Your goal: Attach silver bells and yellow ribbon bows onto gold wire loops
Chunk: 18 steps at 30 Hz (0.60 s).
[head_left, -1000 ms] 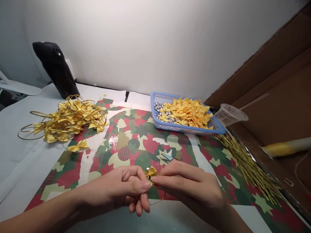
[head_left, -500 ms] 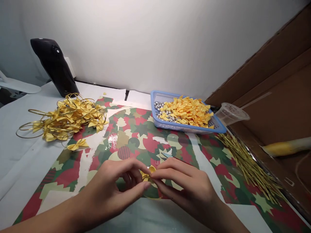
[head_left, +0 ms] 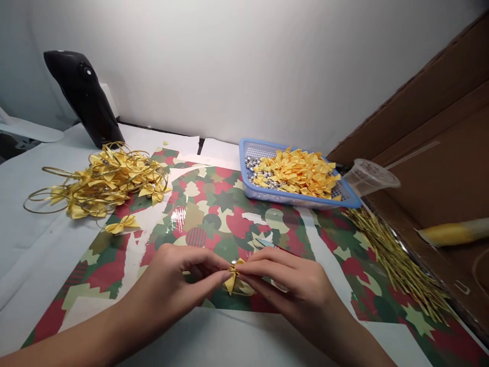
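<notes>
Head view, left hand (head_left: 173, 283) and right hand (head_left: 296, 280) pinching yellow bow (head_left: 230, 285) toward surface's (head_left: 225, 219) front edge, blue basket (head_left: 294, 200) stood near back edge

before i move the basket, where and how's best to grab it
Likely the basket rim, at its left end and near side, coming from left and front: it is raised and unobstructed there, while the cup crowds the right end.

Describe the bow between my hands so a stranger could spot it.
Find the red-green patterned sheet, then its near edge. There, the left hand and right hand pinch a small yellow bow. Only this one is held; others lie in the pile at left.
</notes>
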Each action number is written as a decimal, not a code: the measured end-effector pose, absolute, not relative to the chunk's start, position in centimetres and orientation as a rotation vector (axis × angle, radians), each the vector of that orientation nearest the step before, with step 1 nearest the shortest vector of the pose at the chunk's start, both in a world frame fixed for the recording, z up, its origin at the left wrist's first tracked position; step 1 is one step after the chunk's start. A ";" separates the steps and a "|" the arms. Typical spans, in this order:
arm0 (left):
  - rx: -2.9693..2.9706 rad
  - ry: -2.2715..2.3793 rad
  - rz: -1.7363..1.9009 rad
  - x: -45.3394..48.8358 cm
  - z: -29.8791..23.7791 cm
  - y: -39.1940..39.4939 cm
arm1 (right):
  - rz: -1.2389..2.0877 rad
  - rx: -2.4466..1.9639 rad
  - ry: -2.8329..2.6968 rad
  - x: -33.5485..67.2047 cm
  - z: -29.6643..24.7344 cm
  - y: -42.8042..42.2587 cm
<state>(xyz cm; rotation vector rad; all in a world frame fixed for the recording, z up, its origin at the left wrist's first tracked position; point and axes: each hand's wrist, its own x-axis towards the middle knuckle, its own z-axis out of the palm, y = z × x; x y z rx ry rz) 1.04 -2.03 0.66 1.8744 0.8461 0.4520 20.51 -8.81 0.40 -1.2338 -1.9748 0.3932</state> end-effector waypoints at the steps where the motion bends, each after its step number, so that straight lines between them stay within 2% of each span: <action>1: 1.857 0.851 0.442 1.0 0.7 -2.0 | 0.393 -1.235 -1.979 20.5 0.4 -8.8; 18: 1.835 0.864 0.441 1.2 0.4 -2.1 | 0.331 -1.235 -2.007 20.3 0.3 -8.8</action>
